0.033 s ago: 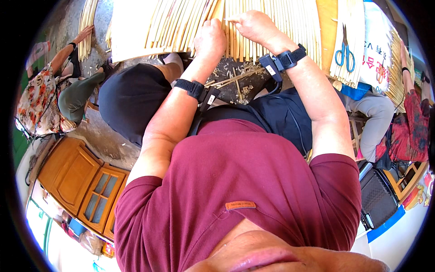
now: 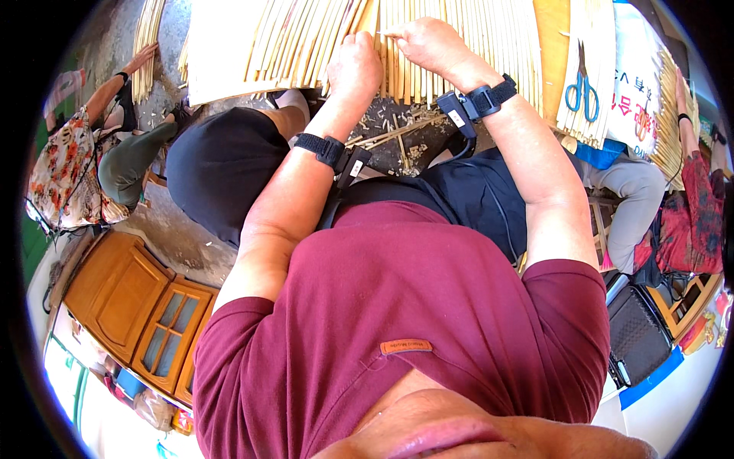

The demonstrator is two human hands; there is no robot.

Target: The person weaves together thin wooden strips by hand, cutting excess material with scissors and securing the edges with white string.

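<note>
A wide mat of pale bamboo strips [image 2: 298,38] lies flat in front of me at the top of the view. My left hand [image 2: 353,67] is a fist pressed on the mat's near edge, gripping the strips. Just to its right, my right hand [image 2: 427,42] pinches a thin strip [image 2: 386,34] sticking out among the others. Both wrists carry black straps with small devices. I sit in a maroon shirt and dark trousers, knees under the mat.
Blue-handled scissors [image 2: 582,92] lie on strips at the right. Strip offcuts [image 2: 397,130] litter the ground between my knees. A person in floral clothes [image 2: 61,168] works at the left, another in red [image 2: 699,206] at the right. A wooden cabinet [image 2: 130,306] stands at the lower left.
</note>
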